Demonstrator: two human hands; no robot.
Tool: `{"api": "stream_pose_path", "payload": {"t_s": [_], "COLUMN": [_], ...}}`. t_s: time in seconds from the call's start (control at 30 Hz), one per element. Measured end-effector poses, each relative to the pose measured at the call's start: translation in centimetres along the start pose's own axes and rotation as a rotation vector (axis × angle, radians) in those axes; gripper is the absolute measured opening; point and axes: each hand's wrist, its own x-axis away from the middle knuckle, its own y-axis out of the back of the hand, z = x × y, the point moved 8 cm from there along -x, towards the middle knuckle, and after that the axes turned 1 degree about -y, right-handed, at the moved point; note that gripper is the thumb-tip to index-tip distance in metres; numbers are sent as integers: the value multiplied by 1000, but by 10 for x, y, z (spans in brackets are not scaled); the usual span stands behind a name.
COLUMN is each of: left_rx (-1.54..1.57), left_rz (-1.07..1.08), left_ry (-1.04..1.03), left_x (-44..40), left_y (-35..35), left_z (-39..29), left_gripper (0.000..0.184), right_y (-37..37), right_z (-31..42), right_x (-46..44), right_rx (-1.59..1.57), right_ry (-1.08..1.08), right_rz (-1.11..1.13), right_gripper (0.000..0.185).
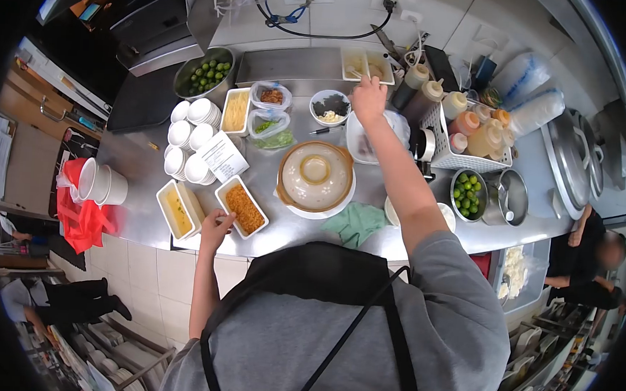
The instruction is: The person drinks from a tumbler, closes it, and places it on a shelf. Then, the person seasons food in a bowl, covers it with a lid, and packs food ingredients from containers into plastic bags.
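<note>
My right hand (369, 96) reaches to the back of the steel counter, its fingers closed at a white divided container (380, 70); what they hold is too small to name. At the counter's front edge, my left hand (216, 227) is beside a white tub of orange-brown crumbs (243, 209), fingers curled near its rim. Left of that hand stands a tub of yellow liquid (179, 212). Between my arms, a lidded clay pot (314, 178) sits on a white plate. Behind it is a bowl of dark and pale pieces (330, 107).
Stacked white bowls (201, 139), a printed card (221, 157) and a bowl of green limes (210, 73) are on the left. A green cloth (356, 224) lies by the front edge. Sauce bottles in a basket (442, 156) stand right. Other people (585, 245) are at both sides.
</note>
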Motion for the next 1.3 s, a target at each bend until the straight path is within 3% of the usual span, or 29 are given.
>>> {"api": "stream_pose_path", "payload": {"t_s": [0.3, 0.5, 0.6, 0.63, 0.7, 0.8, 0.9, 0.93, 1.0, 1.13, 1.23, 1.3], "left_rx": [-23, -26, -15, -23, -18, 8, 23, 19, 9, -8, -17, -11], "left_rz": [38, 27, 5, 1, -1, -12, -11, -6, -10, -11, -18, -25], "left_ry": [72, 29, -10, -20, -22, -16, 0, 7, -1, -21, -21, -25], "left_x": [3, 0, -3, -4, -3, 0, 1, 1, 0, 0, 0, 1], "left_y": [-2, -1, 0, 1, 2, 1, 0, -1, 0, 0, 1, 1], "left_z": [2, 3, 4, 3, 1, 2, 5, 5, 4, 1, 2, 4], "left_gripper": [27, 29, 30, 30, 30, 30, 29, 29, 29, 27, 27, 27], "right_y": [-7, 0, -35, -36, -51, -49, -72, -77, -44, -1, -25, -24], "right_z": [-50, -54, -28, -25, -21, -19, -14, -13, 4, 81, 119, 117], "right_x": [11, 19, 27, 31, 42, 49, 56, 55, 31, 22, 19, 13], "right_rx": [161, 23, -137, -139, -130, -148, -165, -161, -150, -346, -99, -68], "right_ry": [-13, 38, 173, 171, 100, 75, 127, 129, 95, 380, 501, 471], "right_rz": [158, 50, 247, 247, 496, 671, 818, 819, 505, 143, 247, 270], "right_gripper": [18, 14, 20, 20, 23, 25, 29, 29, 25, 24, 22, 21]}}
